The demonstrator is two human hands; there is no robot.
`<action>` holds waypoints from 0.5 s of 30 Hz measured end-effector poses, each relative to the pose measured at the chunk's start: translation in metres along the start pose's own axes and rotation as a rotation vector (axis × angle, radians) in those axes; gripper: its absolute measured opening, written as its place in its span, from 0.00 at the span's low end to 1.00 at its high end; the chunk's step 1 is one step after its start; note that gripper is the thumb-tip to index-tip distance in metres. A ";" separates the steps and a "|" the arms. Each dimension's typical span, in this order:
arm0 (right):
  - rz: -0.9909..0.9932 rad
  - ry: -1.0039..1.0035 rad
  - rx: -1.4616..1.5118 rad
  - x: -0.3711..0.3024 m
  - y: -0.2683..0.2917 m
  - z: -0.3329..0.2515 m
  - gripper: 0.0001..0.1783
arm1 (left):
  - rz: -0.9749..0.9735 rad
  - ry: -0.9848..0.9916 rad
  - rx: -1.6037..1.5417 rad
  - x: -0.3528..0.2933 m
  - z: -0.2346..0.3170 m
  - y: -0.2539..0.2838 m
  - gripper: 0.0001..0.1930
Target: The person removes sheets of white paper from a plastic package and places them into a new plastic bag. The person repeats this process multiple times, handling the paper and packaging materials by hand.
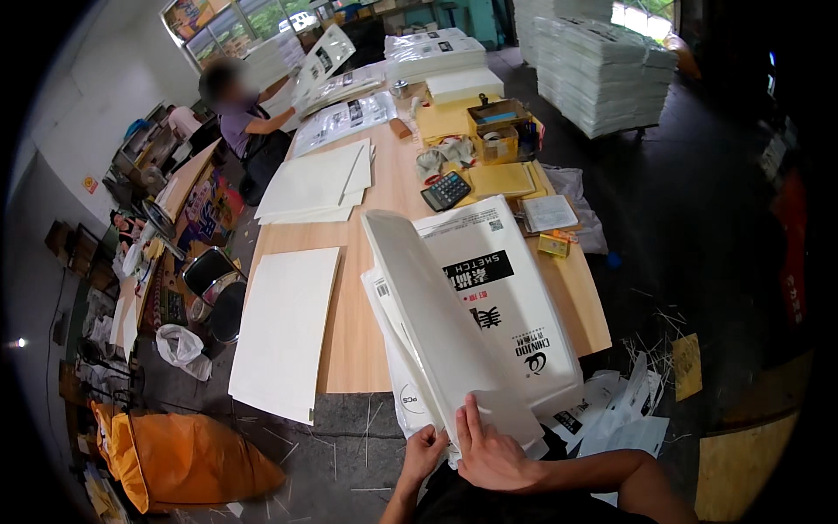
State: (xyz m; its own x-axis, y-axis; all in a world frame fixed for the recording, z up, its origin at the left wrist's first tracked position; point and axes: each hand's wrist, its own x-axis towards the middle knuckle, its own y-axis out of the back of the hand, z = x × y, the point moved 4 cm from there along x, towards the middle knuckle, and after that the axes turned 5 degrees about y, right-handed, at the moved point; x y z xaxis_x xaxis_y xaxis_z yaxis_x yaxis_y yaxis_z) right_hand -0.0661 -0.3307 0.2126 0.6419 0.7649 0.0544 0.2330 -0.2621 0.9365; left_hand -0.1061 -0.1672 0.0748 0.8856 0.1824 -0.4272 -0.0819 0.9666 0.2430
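Note:
A pack of white paper (454,341), apparently in a clear plastic sleeve, lies slanted over printed white plastic bags (546,341) at the near end of the table. At the pack's near end, my left hand (422,456) is closed in a pinch on the sleeve's edge; exactly what lies between the fingertips is partly hidden. My right hand (493,456) rests on the pack just beside it, its index and middle fingers stretched out along the surface. A stack of large white sheets (284,332) lies to the left, with another stack of white sheets (305,188) beyond it.
A calculator (446,191), gloves (441,159) and a yellow tape box (497,144) sit on the wooden table (362,349). Another person (244,118) handles printed bags at the far left. Scraps (611,415) litter the floor at right; an orange sack (188,458) lies at left.

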 end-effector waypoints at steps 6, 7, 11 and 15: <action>-0.048 0.000 0.003 0.001 0.000 0.003 0.45 | 0.004 0.073 -0.162 -0.004 -0.002 -0.003 0.14; -0.046 0.001 0.012 0.001 0.000 0.003 0.45 | 0.002 0.069 -0.159 -0.003 -0.005 -0.002 0.15; -0.048 -0.014 0.023 0.000 0.004 0.004 0.46 | 0.003 0.045 -0.129 -0.001 -0.012 0.000 0.15; -0.038 -0.009 0.018 -0.001 0.008 0.006 0.47 | -0.036 0.032 -0.148 0.004 -0.019 -0.001 0.12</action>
State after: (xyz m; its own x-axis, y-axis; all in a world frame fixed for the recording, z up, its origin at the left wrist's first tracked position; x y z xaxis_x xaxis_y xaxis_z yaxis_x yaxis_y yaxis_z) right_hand -0.0602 -0.3371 0.2175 0.6389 0.7691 0.0161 0.2699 -0.2436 0.9316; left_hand -0.1110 -0.1638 0.0566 0.8744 0.1504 -0.4613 -0.1188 0.9882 0.0970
